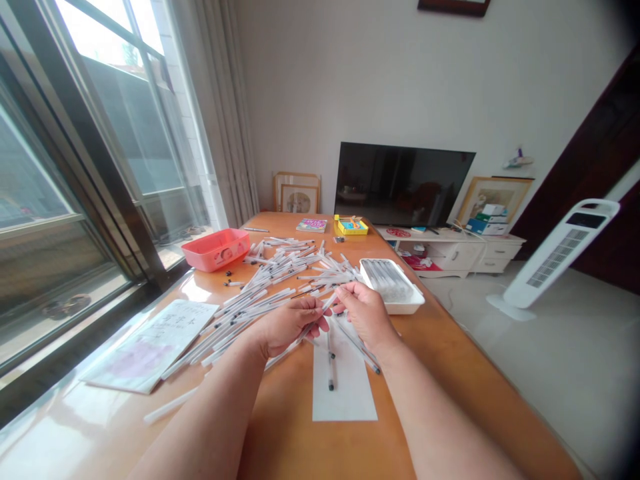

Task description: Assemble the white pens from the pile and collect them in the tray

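- White paper [347, 403]: dark-capped pens [331, 367] upon it, perhaps kept apart for us.
- Our left hand [299, 321], right hand [361, 310]: both pinching one pen [329, 304] between them, seemingly to steady it.
- Loose barrels [285, 268]: strewn across our desk [285, 427], within reach.
- White tray [406, 308], right: contents aligned, probably for compactness.

Bright daylight from the left window [130, 113] glares off the tabletop [75, 433]; right corners darken.
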Action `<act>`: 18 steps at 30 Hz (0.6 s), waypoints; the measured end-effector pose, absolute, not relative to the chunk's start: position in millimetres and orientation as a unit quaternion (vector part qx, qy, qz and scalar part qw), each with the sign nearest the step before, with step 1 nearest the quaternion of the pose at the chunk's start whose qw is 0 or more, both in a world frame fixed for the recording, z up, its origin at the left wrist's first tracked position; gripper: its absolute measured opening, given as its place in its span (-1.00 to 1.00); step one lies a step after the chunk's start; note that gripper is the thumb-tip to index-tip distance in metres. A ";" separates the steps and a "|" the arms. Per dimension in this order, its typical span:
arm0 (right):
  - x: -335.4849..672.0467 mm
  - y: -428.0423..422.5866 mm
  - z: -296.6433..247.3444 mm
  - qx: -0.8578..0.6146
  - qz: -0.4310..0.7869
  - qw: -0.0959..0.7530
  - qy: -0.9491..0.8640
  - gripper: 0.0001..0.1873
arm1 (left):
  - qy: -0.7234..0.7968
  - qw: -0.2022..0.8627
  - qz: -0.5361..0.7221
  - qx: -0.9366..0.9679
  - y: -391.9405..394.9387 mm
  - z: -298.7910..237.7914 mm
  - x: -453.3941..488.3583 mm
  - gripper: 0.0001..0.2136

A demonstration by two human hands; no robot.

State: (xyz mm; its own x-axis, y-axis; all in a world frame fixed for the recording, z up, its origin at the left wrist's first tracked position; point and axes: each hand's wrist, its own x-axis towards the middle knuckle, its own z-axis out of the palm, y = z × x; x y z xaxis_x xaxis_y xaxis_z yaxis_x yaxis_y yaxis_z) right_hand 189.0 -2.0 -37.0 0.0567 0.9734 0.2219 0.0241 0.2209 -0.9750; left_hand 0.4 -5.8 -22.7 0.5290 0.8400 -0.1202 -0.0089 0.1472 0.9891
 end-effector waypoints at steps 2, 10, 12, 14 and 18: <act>189.4 -3.5 -34.9 -0.465 0.411 0.554 -0.555 -0.66 | 0.366 0.665 0.324 0.565 -5.4 -23.1 0.8 -0.73; 188.9 -5.2 -31.6 -0.486 0.398 0.535 -0.565 -0.67 | 0.376 0.661 0.340 0.553 -1.0 -29.0 1.5 -0.76; 189.1 -3.4 -32.7 -0.479 0.420 0.538 -0.553 -0.67 | 0.384 0.652 0.343 0.557 0.4 -31.0 1.1 -0.77; 191.2 -0.9 -33.4 -0.473 0.440 0.541 -0.538 -0.66 | 0.389 0.642 0.348 0.561 1.3 -32.0 0.5 -0.77; 201.2 6.2 -37.0 -0.496 0.436 0.547 -0.514 -0.65 | 0.395 0.630 0.354 0.568 2.3 -32.5 -0.1 -0.75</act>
State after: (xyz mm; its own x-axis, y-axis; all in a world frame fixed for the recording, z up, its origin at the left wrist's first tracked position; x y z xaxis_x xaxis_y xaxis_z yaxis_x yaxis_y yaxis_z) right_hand 201.2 6.2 -37.0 0.0908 0.9873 0.1303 0.0339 0.1277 -0.9912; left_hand -0.1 2.3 -32.5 0.4374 0.8941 -0.0959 0.0028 0.1052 0.9944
